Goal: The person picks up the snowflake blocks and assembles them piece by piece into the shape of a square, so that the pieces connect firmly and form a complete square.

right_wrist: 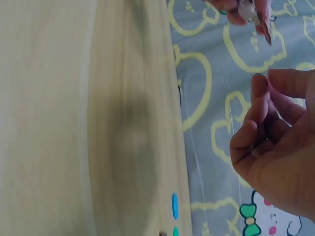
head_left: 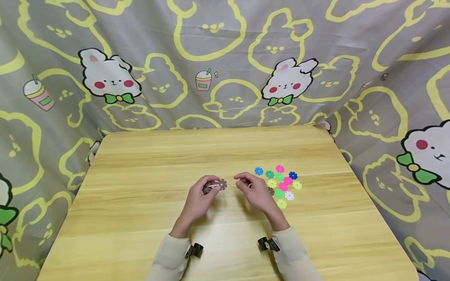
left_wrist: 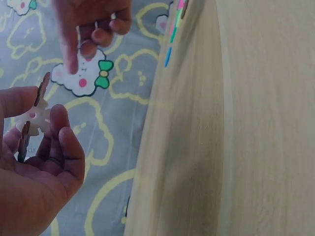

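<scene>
My left hand (head_left: pixel 198 198) pinches a small joined piece of notched plastic discs. Two brown-grey discs stand at either end of it, one grey disc (head_left: pixel 222 184) pointing toward the right hand. Between them sits a white disc (left_wrist: pixel 34 118), seen face-on in the left wrist view, where the grey ones appear edge-on. Across a short gap, my right hand (head_left: pixel 258 193) hovers over the table with its fingers loosely bent and nothing between them. Its thumb and fingertips (right_wrist: pixel 261 88) come close together in the right wrist view.
Loose notched discs lie to the right of the right hand, among them a light blue disc (head_left: pixel 258 171), a dark blue disc (head_left: pixel 293 175), a white disc (head_left: pixel 289 195) and several pink, green and yellow ones. A wooden table (head_left: pixel 140 164) meets a patterned curtain (head_left: pixel 232 43) behind.
</scene>
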A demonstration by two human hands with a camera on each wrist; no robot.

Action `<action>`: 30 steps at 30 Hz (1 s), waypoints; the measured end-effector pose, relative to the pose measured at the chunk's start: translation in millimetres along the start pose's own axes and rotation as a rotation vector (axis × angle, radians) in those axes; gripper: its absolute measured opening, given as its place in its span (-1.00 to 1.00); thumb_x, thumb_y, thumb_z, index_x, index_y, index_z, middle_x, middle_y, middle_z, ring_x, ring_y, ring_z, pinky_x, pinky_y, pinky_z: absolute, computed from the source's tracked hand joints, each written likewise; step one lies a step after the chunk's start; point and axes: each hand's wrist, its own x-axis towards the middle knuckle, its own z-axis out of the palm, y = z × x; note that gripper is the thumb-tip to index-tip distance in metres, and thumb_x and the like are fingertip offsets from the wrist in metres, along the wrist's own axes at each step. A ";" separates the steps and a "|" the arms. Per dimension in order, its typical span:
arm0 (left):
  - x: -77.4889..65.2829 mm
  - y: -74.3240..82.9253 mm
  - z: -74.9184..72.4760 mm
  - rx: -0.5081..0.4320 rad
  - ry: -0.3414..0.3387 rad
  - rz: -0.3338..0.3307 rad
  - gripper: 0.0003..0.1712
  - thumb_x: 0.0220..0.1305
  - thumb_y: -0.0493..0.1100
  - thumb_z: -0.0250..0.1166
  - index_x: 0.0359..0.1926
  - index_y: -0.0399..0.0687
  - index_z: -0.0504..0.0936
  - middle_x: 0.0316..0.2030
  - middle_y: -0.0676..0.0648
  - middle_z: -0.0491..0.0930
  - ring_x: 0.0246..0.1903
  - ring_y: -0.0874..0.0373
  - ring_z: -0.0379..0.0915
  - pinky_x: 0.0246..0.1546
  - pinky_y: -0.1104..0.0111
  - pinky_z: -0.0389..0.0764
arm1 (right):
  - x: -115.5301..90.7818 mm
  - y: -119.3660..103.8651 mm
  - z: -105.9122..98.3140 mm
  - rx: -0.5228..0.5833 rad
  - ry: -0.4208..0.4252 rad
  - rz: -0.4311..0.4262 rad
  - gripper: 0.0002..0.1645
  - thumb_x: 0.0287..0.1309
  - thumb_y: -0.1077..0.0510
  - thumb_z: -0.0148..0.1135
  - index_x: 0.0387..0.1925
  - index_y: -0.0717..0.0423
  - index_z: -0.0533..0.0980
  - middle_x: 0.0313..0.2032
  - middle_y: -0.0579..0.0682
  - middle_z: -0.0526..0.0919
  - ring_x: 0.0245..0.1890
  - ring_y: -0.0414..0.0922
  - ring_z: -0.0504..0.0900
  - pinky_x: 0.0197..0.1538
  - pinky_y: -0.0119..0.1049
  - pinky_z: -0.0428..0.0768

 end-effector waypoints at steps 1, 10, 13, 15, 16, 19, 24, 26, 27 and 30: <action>0.1 -0.1 -0.1 -0.002 0.004 -0.002 -0.76 0.28 -0.18 0.30 -0.03 0.03 0.62 -0.16 -0.04 0.66 -0.19 0.16 0.58 -0.18 0.46 0.59 | 0.5 1.9 -2.0 -0.025 0.010 0.003 -0.77 0.29 0.10 0.20 -0.06 0.03 0.62 -0.36 -0.08 0.62 -0.35 -0.15 0.52 -0.32 -0.37 0.48; -6.9 35.5 -5.2 -0.004 -0.006 -0.066 -0.74 0.27 -0.32 0.27 -0.01 -0.23 0.60 -0.15 -0.19 0.65 -0.16 0.02 0.59 -0.19 0.51 0.57 | -0.7 13.3 -16.4 -0.166 0.068 0.050 -0.76 0.27 0.14 0.17 -0.07 0.06 0.63 -0.33 -0.08 0.63 -0.29 -0.15 0.51 -0.24 -0.31 0.47; -7.8 37.7 -5.5 -0.008 0.000 -0.068 -0.74 0.27 -0.30 0.27 -0.02 -0.22 0.60 -0.16 -0.19 0.65 -0.17 0.04 0.58 -0.20 0.52 0.56 | -1.1 16.9 -20.2 -0.250 0.102 0.042 -0.77 0.25 0.16 0.16 -0.10 0.06 0.64 -0.33 -0.08 0.64 -0.29 -0.14 0.52 -0.22 -0.29 0.48; -7.6 37.2 -5.1 -0.006 0.002 -0.069 -0.74 0.27 -0.30 0.27 -0.02 -0.22 0.60 -0.16 -0.19 0.65 -0.18 0.05 0.58 -0.20 0.51 0.56 | -2.2 20.0 -23.0 -0.308 0.122 0.051 -0.77 0.23 0.18 0.16 -0.12 0.06 0.65 -0.32 -0.07 0.64 -0.29 -0.12 0.53 -0.21 -0.27 0.50; -7.6 36.9 -5.2 -0.005 0.003 -0.070 -0.74 0.27 -0.30 0.27 -0.02 -0.22 0.60 -0.16 -0.19 0.65 -0.18 0.06 0.57 -0.20 0.51 0.55 | -2.6 21.7 -24.4 -0.329 0.128 0.054 -0.78 0.22 0.19 0.17 -0.13 0.07 0.65 -0.32 -0.06 0.64 -0.29 -0.11 0.53 -0.21 -0.26 0.50; -7.4 36.5 -5.5 -0.007 -0.004 -0.073 -0.74 0.27 -0.30 0.27 -0.01 -0.22 0.60 -0.16 -0.19 0.65 -0.19 0.07 0.57 -0.20 0.51 0.56 | -4.4 27.1 -29.4 -0.368 0.128 0.086 -0.78 0.20 0.21 0.20 -0.14 0.10 0.66 -0.31 -0.04 0.64 -0.30 -0.10 0.54 -0.23 -0.26 0.51; -7.1 36.6 -5.9 -0.010 -0.008 -0.081 -0.74 0.28 -0.29 0.27 -0.01 -0.20 0.60 -0.15 -0.17 0.65 -0.18 0.07 0.57 -0.19 0.51 0.56 | -7.3 34.2 -37.3 -0.423 0.109 0.138 -0.75 0.19 0.20 0.20 -0.11 0.10 0.66 -0.28 -0.02 0.64 -0.27 -0.09 0.57 -0.23 -0.24 0.53; -7.0 36.6 -6.1 -0.007 -0.003 -0.079 -0.74 0.28 -0.29 0.27 -0.01 -0.20 0.60 -0.15 -0.17 0.65 -0.18 0.07 0.57 -0.19 0.51 0.56 | -7.8 36.1 -39.4 -0.447 0.093 0.162 -0.73 0.19 0.20 0.19 -0.08 0.09 0.65 -0.26 0.00 0.63 -0.26 -0.09 0.56 -0.24 -0.24 0.52; -7.3 36.7 -6.2 -0.006 0.000 -0.079 -0.74 0.28 -0.29 0.27 -0.01 -0.20 0.60 -0.16 -0.17 0.65 -0.18 0.06 0.57 -0.19 0.50 0.56 | -8.1 37.1 -40.2 -0.456 0.084 0.177 -0.72 0.19 0.20 0.20 -0.06 0.08 0.64 -0.25 0.01 0.62 -0.26 -0.08 0.54 -0.23 -0.24 0.51; -7.7 36.8 -6.7 -0.006 0.004 -0.076 -0.74 0.27 -0.30 0.27 -0.01 -0.22 0.60 -0.15 -0.17 0.65 -0.17 0.06 0.57 -0.19 0.50 0.56 | -9.5 39.6 -41.6 -0.484 0.055 0.223 -0.67 0.18 0.19 0.22 0.00 0.06 0.61 -0.21 0.05 0.56 -0.26 -0.06 0.49 -0.24 -0.23 0.47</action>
